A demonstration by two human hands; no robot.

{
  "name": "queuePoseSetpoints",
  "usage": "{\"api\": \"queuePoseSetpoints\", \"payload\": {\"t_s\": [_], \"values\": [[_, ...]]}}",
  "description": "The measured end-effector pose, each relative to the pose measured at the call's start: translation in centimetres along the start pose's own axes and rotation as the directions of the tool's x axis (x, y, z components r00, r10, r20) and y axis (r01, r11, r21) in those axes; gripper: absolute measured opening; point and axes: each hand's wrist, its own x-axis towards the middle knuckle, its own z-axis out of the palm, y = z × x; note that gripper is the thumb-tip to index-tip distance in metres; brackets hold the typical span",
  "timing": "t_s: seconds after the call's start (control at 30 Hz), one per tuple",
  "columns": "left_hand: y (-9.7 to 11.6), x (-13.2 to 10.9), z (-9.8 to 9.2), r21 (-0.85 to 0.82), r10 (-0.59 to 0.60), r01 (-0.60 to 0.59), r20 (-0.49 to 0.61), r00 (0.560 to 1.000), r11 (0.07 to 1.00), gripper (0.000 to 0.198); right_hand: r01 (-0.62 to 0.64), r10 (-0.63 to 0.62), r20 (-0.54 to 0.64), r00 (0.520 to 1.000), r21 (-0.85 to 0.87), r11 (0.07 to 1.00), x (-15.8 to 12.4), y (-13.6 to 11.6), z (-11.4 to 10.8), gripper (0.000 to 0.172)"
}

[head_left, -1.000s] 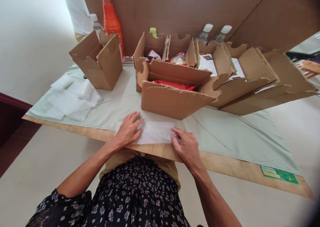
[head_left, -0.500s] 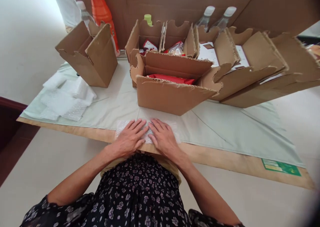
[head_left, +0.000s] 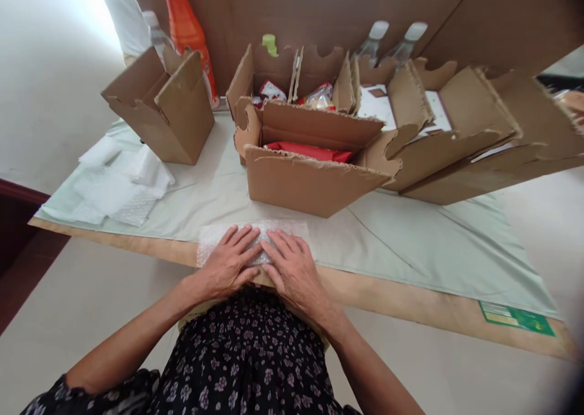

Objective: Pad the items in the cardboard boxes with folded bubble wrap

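Note:
A strip of clear bubble wrap (head_left: 207, 242) lies flat along the table's front edge. My left hand (head_left: 230, 263) rests on its left half, palm down with fingers stretched out. Pressed flat on the right half is my right hand (head_left: 294, 269), its fingers also extended. The two hands are close together, with a little bubble wrap showing between them. Just beyond them stands an open cardboard box (head_left: 292, 187) with a red packet (head_left: 310, 152) inside.
More bubble wrap (head_left: 118, 187) is heaped at the left, near another open cardboard box (head_left: 168, 117). Several open boxes line the back right, holding red packets and white items. Behind them stand an orange bottle (head_left: 187, 25) and clear bottles (head_left: 370, 44). Pale green cloth (head_left: 433, 251) covers the table.
Both hands and the bubble wrap have shifted slightly to the left in view. The hands stay flat on the wrap. The whole view has tilted a little.

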Motion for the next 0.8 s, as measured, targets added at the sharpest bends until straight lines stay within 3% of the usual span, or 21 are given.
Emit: {"api": "queuePoseSetpoints", "payload": {"t_s": [0.1,0.2,0.27,0.33,0.47,0.6,0.7,0.8], "values": [[-0.9,-1.2,0.3,-0.006,0.017,-0.017,-0.024,1.000,1.000,0.046,-0.009,0.008,0.022,1.000,0.004,1.000,-1.1,2.1,0.0,0.033],[-2.5,-3.0,0.1,-0.007,-0.080,0.080,-0.180,0.980,0.997,0.036,-0.147,0.150,-0.115,0.982,0.036,0.988,-3.7,5.5,-1.9,0.031],[-3.7,-3.8,-0.1,0.013,-0.203,0.218,-0.311,0.929,0.976,0.035,-0.219,0.223,-0.183,0.958,0.042,0.975,-4.2,7.0,-3.0,0.032],[-4.7,-4.0,-0.2,0.040,-0.319,0.359,-0.376,0.870,0.932,0.039,-0.256,0.256,-0.193,0.947,0.023,0.966,-3.3,7.7,-3.1,0.035],[-5.9,-3.7,-0.3,0.037,-0.447,0.482,-0.320,0.835,0.875,0.047,-0.288,0.283,-0.112,0.953,-0.034,0.957,0.1,7.6,-0.8,0.045],[-5.1,-3.0,-0.9,-0.072,-0.470,0.469,-0.275,0.839,0.880,0.021,-0.309,0.309,-0.078,0.948,0.006,0.951,1.6,6.4,0.5,0.026],[-3.8,-2.4,-2.1,-0.221,-0.515,0.468,-0.276,0.811,0.855,0.013,-0.360,0.385,-0.074,0.920,0.232,0.904,0.9,5.4,-0.2,0.020],[-2.9,-1.8,-3.2,-0.393,-0.627,0.521,-0.216,0.748,0.758,0.022,-0.457,0.550,-0.015,0.835,0.540,0.707,-0.2,4.7,-1.3,0.020]]}}
